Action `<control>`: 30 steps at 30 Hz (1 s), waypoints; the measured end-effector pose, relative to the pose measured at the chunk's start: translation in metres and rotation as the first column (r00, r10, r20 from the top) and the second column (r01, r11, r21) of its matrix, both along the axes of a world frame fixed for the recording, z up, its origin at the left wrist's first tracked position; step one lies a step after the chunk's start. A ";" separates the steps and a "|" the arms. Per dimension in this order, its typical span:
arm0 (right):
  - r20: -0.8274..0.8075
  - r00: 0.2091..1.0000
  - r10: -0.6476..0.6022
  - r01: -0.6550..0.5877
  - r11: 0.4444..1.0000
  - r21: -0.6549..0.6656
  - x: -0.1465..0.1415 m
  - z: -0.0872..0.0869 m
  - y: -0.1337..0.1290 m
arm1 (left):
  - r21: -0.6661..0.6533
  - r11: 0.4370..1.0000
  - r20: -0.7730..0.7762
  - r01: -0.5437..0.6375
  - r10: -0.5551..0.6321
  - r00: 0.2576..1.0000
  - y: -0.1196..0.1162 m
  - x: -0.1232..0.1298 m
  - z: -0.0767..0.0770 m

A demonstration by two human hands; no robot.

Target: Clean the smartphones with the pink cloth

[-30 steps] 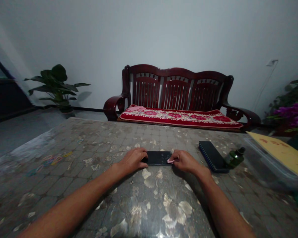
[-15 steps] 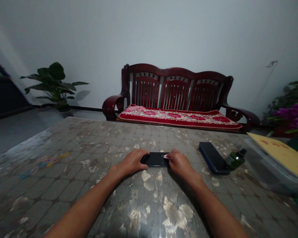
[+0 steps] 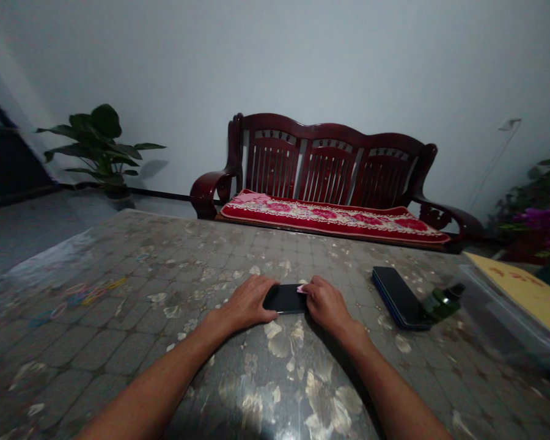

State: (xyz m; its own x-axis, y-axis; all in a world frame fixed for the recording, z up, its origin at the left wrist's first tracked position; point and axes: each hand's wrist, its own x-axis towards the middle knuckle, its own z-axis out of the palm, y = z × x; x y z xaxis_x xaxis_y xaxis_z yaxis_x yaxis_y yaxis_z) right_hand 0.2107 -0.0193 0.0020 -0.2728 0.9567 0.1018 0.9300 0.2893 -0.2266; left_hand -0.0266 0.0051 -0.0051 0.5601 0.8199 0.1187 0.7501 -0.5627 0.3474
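Note:
A black smartphone lies flat on the patterned tablecloth, its dark screen facing up. My left hand grips the phone's left end, thumb along the near edge and fingers at the far edge. At the right end, my right hand is closed on a small pink cloth and presses it to the screen. Most of the cloth is hidden under the fingers, so its exact kind and size cannot be made out.
To the right lie a second dark phone in a blue case, a green bottle and a clear plastic box with a yellow sheet on top. Colourful rubber bands lie left. A wooden bench stands behind the table.
My right hand and the pink cloth have shifted slightly left over the phone screen. The left hand still holds the phone's left end. The whole view has tilted a little.

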 end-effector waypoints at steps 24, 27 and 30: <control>0.059 0.993 -0.100 0.097 0.994 0.054 0.007 -0.004 0.004 | 0.014 1.000 -0.004 -0.019 0.019 1.000 -0.002 0.001 -0.002; 0.023 0.999 0.024 -0.025 0.999 0.038 0.003 -0.005 0.000 | 0.007 0.999 -0.005 -0.032 0.032 0.999 -0.003 0.002 0.000; 0.004 0.996 0.084 -0.084 0.996 0.032 0.001 -0.003 -0.002 | 0.001 0.999 -0.004 -0.047 0.047 0.999 -0.005 0.005 0.002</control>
